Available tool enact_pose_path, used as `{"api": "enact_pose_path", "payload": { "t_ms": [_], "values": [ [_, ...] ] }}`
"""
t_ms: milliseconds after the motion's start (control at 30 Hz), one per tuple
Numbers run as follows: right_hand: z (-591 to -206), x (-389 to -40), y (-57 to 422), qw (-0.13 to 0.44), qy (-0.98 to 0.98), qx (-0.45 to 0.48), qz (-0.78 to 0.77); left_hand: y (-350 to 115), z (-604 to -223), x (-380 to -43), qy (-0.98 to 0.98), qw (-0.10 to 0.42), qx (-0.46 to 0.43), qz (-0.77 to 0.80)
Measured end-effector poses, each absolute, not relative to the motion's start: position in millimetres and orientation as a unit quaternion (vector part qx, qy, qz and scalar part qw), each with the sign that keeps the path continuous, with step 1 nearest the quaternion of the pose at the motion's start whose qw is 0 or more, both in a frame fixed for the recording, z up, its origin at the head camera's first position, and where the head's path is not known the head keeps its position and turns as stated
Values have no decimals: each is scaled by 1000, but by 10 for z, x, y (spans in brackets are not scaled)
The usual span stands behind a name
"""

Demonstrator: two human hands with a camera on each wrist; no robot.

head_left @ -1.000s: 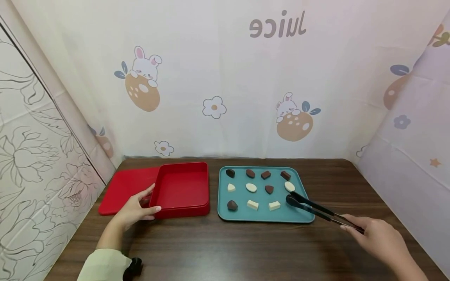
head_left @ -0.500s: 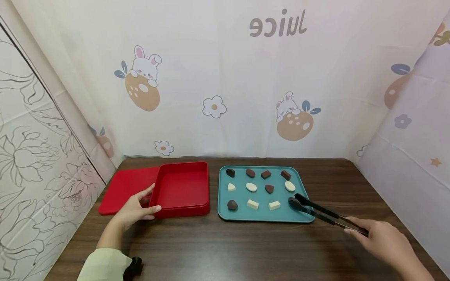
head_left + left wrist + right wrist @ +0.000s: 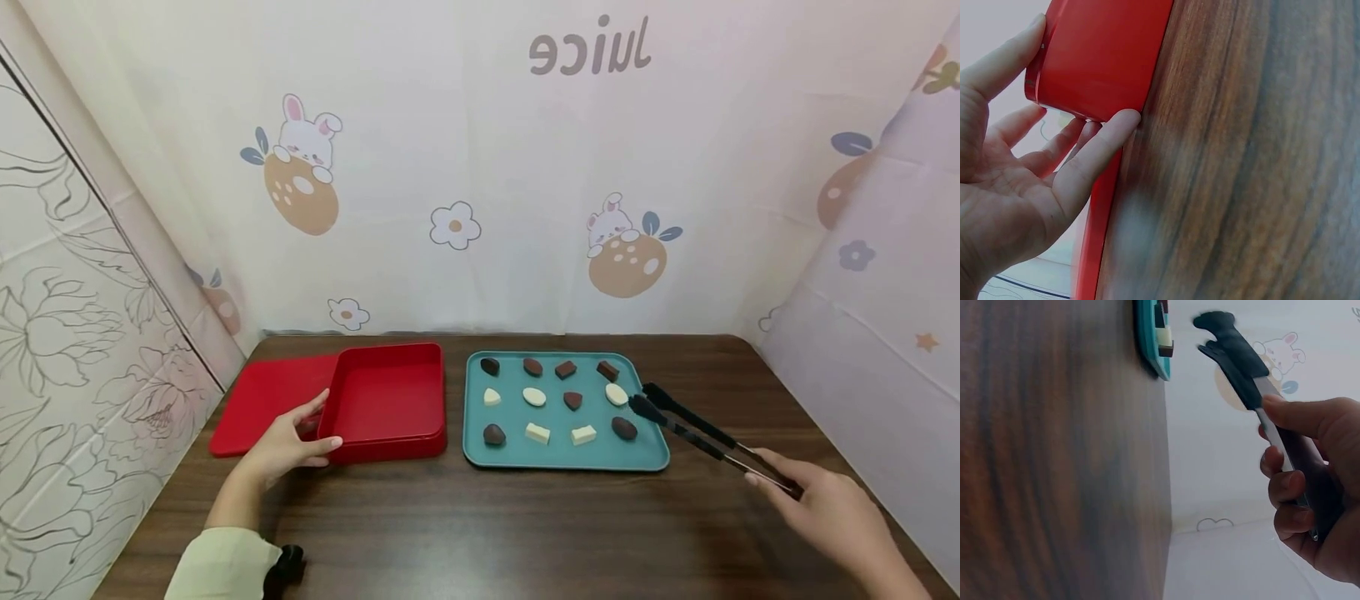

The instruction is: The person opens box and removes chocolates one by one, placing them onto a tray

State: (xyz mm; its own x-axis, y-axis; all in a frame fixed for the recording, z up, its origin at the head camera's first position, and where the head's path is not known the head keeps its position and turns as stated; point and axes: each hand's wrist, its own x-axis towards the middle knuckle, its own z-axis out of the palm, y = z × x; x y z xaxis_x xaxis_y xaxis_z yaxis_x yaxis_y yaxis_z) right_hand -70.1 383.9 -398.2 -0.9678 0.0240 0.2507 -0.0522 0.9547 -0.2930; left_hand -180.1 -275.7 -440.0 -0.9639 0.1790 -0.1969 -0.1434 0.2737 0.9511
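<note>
My left hand (image 3: 283, 451) grips the left side of an uncovered red box (image 3: 388, 393), thumb at the near corner. The left wrist view has the fingertips against the wall of the red box (image 3: 1104, 56). My right hand (image 3: 828, 510) holds black-tipped tongs (image 3: 701, 433). Their tips are a little apart, over the right edge of a teal tray (image 3: 450, 467), and nothing shows between them. Seen from the right wrist, fingers and thumb wrap the handle of the tongs (image 3: 1241, 359), raised off the table. Rows of dark and white chocolates lie on the tray, including a dark oval chocolate (image 3: 624, 428) at the near right.
A flat red lid (image 3: 270, 400) lies left of the box, partly behind it. The brown wooden table (image 3: 480, 533) runs up to a patterned curtain (image 3: 465, 167) at the back and sides. A gap of table separates box and tray.
The tongs and right hand have moved right and up from the tray's near right, uncovering the dark oval chocolate there. The left hand and box stay put.
</note>
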Motion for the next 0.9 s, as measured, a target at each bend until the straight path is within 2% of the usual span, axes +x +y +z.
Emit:
{"api": "enact_pose_path", "payload": {
  "t_ms": [200, 300, 633, 900],
  "values": [
    [-4058, -735, 3828, 169, -970, 6, 177, -2764, -4397, -1783, 784, 136, 11, 605],
    [-4105, -771, 3815, 164, -969, -7, 183, -2774, -4397, -1781, 783, 135, 11, 607],
    [-4203, -1055, 3844, 26, -972, -24, 232, -2800, -4381, -1804, 779, 137, 16, 612],
    [-4300, -1244, 3874, 4, -974, -11, 225, -2791, -4384, -1781, 785, 139, 17, 603]
  ]
}}
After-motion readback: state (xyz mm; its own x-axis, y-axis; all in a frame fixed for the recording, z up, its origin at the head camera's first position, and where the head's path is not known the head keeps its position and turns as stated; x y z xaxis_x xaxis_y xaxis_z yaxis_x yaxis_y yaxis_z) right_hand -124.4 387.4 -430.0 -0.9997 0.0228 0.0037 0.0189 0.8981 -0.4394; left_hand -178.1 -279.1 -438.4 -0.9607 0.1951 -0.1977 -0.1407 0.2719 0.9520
